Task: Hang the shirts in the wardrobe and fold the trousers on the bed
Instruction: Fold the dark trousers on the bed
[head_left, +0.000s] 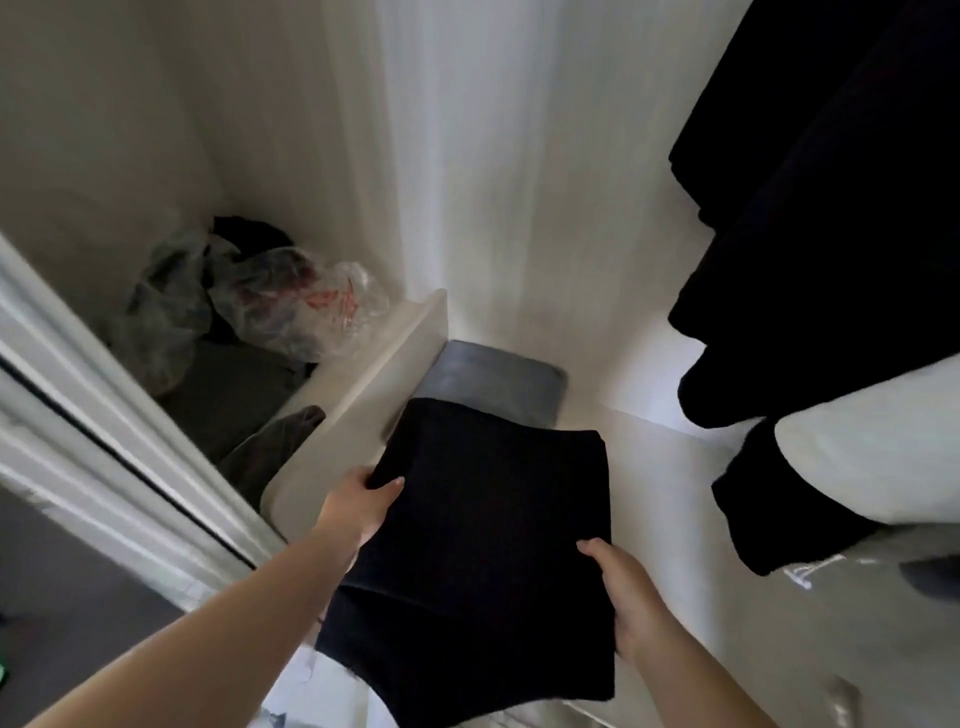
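I hold folded black trousers flat in front of me, inside the open white wardrobe. My left hand grips their left edge, thumb on top. My right hand grips the right edge, thumb on top and fingers hidden beneath. Just beyond the trousers lies a folded grey-blue garment on the wardrobe floor. Dark garments hang at the upper right.
A white divider panel splits the wardrobe floor. Left of it lie clear plastic bags over dark clothes. The sliding door frame runs along the left. Light fabric hangs beneath the dark garments on the right.
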